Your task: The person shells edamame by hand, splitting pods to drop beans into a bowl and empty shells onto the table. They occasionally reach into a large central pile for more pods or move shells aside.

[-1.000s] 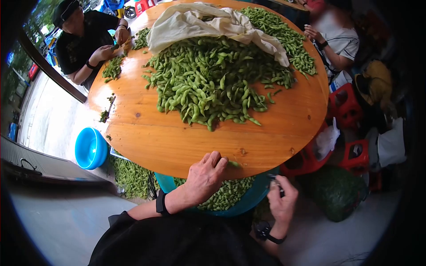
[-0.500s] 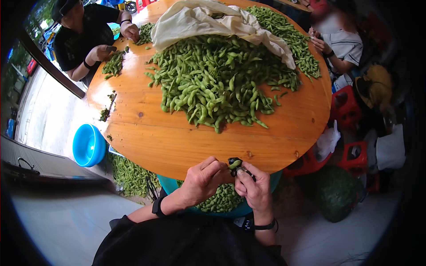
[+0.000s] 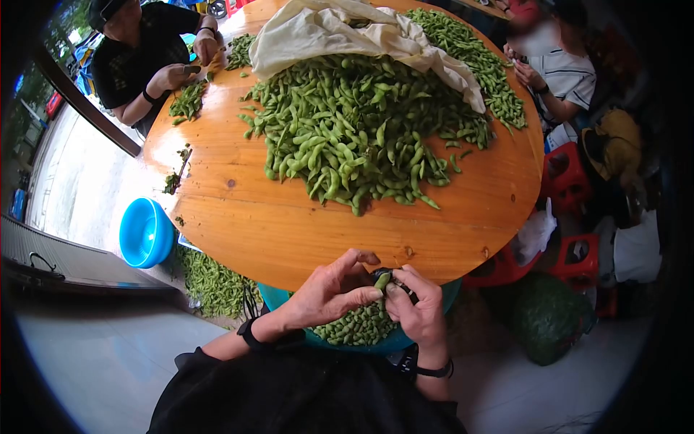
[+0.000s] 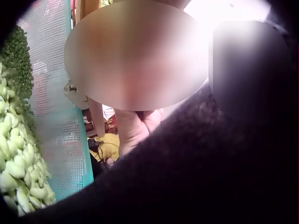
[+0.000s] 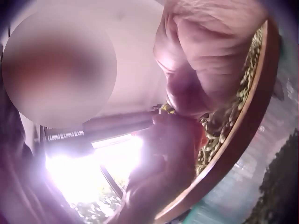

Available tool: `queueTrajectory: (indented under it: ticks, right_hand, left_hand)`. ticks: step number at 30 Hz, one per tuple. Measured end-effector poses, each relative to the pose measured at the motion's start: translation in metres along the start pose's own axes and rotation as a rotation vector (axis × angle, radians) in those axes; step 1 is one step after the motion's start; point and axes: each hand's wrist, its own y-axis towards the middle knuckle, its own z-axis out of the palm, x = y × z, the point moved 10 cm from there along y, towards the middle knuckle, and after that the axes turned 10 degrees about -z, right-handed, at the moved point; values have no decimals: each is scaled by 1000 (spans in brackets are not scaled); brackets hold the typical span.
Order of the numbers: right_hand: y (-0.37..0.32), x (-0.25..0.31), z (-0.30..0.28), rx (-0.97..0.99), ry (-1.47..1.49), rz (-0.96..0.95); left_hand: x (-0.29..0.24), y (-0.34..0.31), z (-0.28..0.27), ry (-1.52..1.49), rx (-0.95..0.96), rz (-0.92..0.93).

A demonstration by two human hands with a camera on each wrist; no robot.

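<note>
In the head view, my right hand (image 3: 419, 307) grips a small black hand tool (image 3: 377, 273) together with a green soybean pod (image 3: 384, 281) at the table's near edge. From the left, my left hand (image 3: 325, 295) reaches in, its index finger stretched over the tool and its straight thumb at the pod. Below both hands is a turquoise mesh basket (image 3: 273, 298) of shelled beans (image 3: 353, 327). The left wrist view shows the mesh wall (image 4: 60, 135) beside the pale beans (image 4: 21, 163). Both hands meet in the right wrist view, hiding most of the pod.
A large soybean pod heap (image 3: 354, 137), partly under a cream cloth (image 3: 325, 36), covers the wooden table's (image 3: 238, 217) middle. Two people sit across it. A blue basin (image 3: 147, 233) and floor pods (image 3: 217, 282) are left; red stools (image 3: 571, 257) and a green sack (image 3: 546, 318) right.
My right hand came up from beside the table edge with the black tool to meet the left hand and the pod. Since then, the left hand's fingers have spread apart.
</note>
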Motion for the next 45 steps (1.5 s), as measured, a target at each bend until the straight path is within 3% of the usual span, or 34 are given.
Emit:
queueTrajectory:
  ticks: [1,2,4,6,9,10,11,12,14,15,17,22,25,27,29,30,32,38,41,45]
  right_hand:
    - [1,12,-4,10,-380,-150]
    - [1,15,-3,10,-379,-150]
    - [0,41,6,14,-607,-312]
    - [-3,44,6,13,-634,-326]
    - [-6,39,4,91,-547,-258]
    - [-9,27,4,145,-328,-97]
    - [-13,14,9,197,-108,63]
    - [-13,14,8,199,-108,62]
    - [-15,1,3,99,90,186]
    - [-13,-1,4,100,91,185]
    - [-2,27,0,111,-413,-162]
    - [-3,37,2,17,-525,-247]
    - [-4,29,-7,-9,-514,-231]
    - [-3,27,-8,-9,-470,-204]
    - [-5,10,-12,-52,-218,24]
    - [-5,6,-10,-48,-220,22]
    - [-5,25,-6,-124,-557,-255]
    - [-17,62,28,-154,-927,-586]
    - [-18,61,32,-154,-979,-633]
    - [-6,46,2,-158,-723,-462]
  left_hand:
    - [-21,-7,-5,236,-145,99]
    - [-22,-4,-5,237,-146,99]
    - [-51,-11,-8,592,-375,358]
    - [-44,-6,-6,462,-288,333]
    - [-3,11,1,-227,79,53]
    - [-1,9,0,-228,81,51]
    - [12,10,5,-402,157,-83]
    - [24,10,12,-574,233,-216]
    - [23,10,14,-570,219,-189]
    - [16,10,10,-437,137,-123]
    - [5,9,3,-161,-44,30]
    - [-8,2,-3,273,-159,61]
    - [-25,-3,-1,462,-176,226]
    - [5,7,-4,12,-15,-19]
    - [7,9,0,-154,13,-41]
    - [10,10,3,-321,41,-66]
    - [16,11,7,-359,52,-35]
    - [23,13,5,-486,-27,-41]
    - [23,12,2,-551,-55,-1]
    - [23,10,5,-544,-51,-10]
